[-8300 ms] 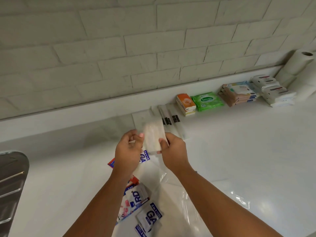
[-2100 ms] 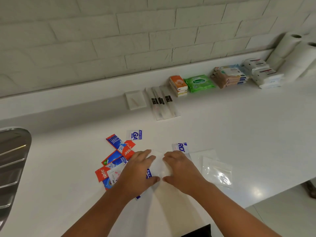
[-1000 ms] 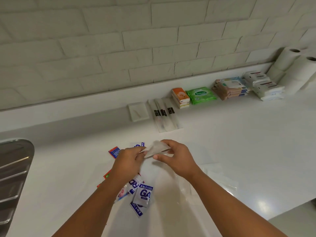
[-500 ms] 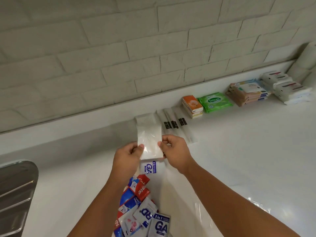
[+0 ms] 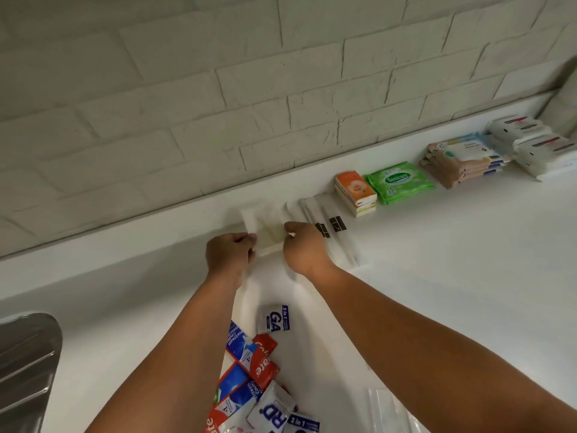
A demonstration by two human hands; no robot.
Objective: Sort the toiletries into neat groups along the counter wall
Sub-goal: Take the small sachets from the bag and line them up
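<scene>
Both my hands hold one small clear packet [image 5: 269,237] by its sides, low over the white counter [image 5: 437,260] near the wall. My left hand [image 5: 229,256] pinches its left edge and my right hand [image 5: 304,248] pinches its right edge. The packet lies over another white packet [image 5: 253,218] by the wall ledge. Just right of it lie long clear sleeves with black labels [image 5: 332,228]. Loose red, blue and white sachets [image 5: 256,373] are heaped near me between my forearms.
Along the wall to the right stand an orange tissue stack [image 5: 356,192], a green wipes pack [image 5: 398,182], beige wipes packs [image 5: 462,157] and white packs [image 5: 537,145]. A steel sink drainer [image 5: 25,364] is at the left. A clear plastic bag [image 5: 393,410] lies at the bottom right.
Both hands picked a clear packet out of the sachet heap, lifted it and carried it forward to the wall, lowering it onto the packet lying there.
</scene>
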